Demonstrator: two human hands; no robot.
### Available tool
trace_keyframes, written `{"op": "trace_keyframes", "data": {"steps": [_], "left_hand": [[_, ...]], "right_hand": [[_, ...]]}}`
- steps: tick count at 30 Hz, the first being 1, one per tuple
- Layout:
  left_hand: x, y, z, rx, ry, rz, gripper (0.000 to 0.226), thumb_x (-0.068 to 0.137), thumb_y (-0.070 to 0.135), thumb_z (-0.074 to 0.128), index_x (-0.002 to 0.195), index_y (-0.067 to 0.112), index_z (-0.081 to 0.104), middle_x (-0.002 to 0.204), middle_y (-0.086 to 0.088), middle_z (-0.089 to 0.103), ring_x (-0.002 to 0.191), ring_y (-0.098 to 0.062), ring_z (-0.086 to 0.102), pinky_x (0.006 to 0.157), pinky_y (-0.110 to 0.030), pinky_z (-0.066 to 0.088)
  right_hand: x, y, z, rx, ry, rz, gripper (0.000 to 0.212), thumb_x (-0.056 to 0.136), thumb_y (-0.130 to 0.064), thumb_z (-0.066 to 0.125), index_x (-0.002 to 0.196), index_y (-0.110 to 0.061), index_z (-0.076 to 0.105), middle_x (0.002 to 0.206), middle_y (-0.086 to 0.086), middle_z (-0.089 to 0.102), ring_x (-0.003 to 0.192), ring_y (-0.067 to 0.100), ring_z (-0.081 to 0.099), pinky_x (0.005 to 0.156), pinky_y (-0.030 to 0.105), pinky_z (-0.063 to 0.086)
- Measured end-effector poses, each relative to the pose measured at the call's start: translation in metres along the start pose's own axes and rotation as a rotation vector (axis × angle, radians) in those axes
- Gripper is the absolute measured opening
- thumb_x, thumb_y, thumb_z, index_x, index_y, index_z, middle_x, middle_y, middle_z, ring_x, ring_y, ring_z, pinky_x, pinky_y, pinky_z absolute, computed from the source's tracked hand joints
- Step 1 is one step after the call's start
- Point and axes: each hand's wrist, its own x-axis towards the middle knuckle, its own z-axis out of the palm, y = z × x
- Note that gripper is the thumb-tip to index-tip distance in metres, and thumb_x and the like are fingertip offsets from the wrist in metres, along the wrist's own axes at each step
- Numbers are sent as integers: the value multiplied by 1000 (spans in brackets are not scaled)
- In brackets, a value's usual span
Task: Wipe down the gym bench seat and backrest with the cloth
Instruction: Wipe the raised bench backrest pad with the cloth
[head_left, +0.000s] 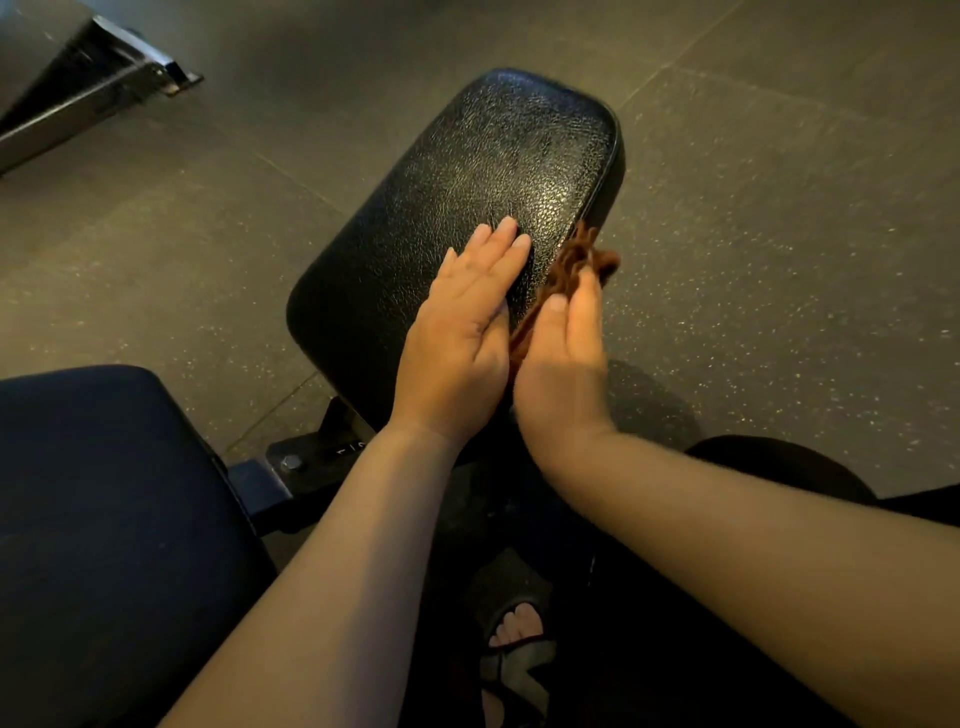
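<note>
The black leather bench seat (467, 197) lies in the middle of the view, narrowing away from me. My left hand (467, 317) rests flat on its near right part, fingers straight. A brown cloth (576, 265) lies bunched against the seat's right edge. My right hand (566, 353) presses the cloth against that side edge with its palm and straight fingers, thumb up. Most of the cloth is hidden behind the right hand. The dark backrest pad (104, 519) fills the lower left.
The black metal frame bracket (306, 457) joins the seat and the backrest. A steel machine base (93, 78) stands at the top left. Speckled rubber floor tiles (779, 234) surround the bench. My sandalled foot (514, 639) is below the seat.
</note>
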Motion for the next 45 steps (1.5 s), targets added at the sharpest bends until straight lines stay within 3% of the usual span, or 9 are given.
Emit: {"op": "trace_keyframes", "data": {"steps": [3, 8, 15, 21, 28, 31, 36, 42, 45], "left_hand": [[0, 1, 1, 5, 5, 0, 52, 96, -2, 41, 146, 9, 50, 157, -3, 40, 150, -15, 27, 126, -35, 11], [-2, 2, 1, -4, -2, -11, 53, 96, -1, 40, 147, 11, 48, 158, -1, 38, 151, -11, 24, 126, -38, 11], [-1, -1, -1, -61, 1, -15, 54, 92, -5, 42, 144, 8, 52, 156, -4, 41, 150, -14, 27, 126, -34, 11], [-1, 0, 0, -104, 11, -45, 54, 91, -4, 41, 142, 9, 53, 156, -4, 42, 150, -14, 27, 126, -32, 10], [-10, -1, 0, 32, -33, 8, 52, 97, 4, 44, 148, 12, 46, 159, -1, 36, 152, -14, 22, 126, -34, 7], [-14, -3, 0, 51, -34, 12, 52, 98, 5, 45, 149, 13, 46, 159, -1, 36, 152, -14, 22, 126, -39, 9], [-14, -1, -3, -26, -39, -25, 53, 97, 1, 43, 148, 14, 47, 159, 1, 36, 152, -10, 21, 127, -37, 6], [-26, -7, -8, -18, -26, 6, 54, 94, -9, 41, 144, 9, 51, 156, -6, 41, 150, -17, 27, 126, -40, 11], [-30, -9, -7, -52, 14, -19, 54, 92, -12, 40, 140, 7, 55, 153, -9, 45, 149, -19, 31, 126, -46, 13]], "right_hand": [[27, -5, -1, 21, 66, 43, 64, 97, -43, 25, 158, -25, 24, 162, 2, 30, 149, 17, 30, 123, 42, 25], [-36, -2, -10, -15, -87, 52, 51, 110, -24, 29, 159, -26, 20, 166, -9, 18, 136, -13, 18, 96, -11, 10], [20, -7, -4, -10, 27, 21, 62, 98, -41, 25, 158, -29, 23, 165, -4, 24, 151, 12, 24, 124, 41, 22], [-45, 6, -7, -40, -133, 39, 54, 109, -20, 29, 160, -26, 14, 168, -7, 7, 134, -18, 10, 97, -11, 8], [20, -4, -6, -28, 7, 12, 66, 96, -45, 27, 159, -27, 21, 164, 4, 28, 151, 17, 26, 123, 43, 23], [6, -8, -10, -75, -12, -34, 60, 102, -39, 26, 160, -27, 17, 165, 1, 23, 151, 14, 25, 124, 38, 22], [-38, 11, -10, -117, -163, 8, 54, 110, -25, 28, 161, -26, 9, 169, -5, 4, 135, -15, 8, 94, -12, 5], [13, -4, -9, -120, -36, -92, 53, 111, -24, 25, 161, -17, 10, 169, 4, 5, 154, 12, 6, 119, 17, 7], [5, -5, -6, -110, 0, -69, 52, 111, -25, 25, 160, -18, 12, 169, 3, 6, 153, 11, 8, 114, 10, 7]]}}
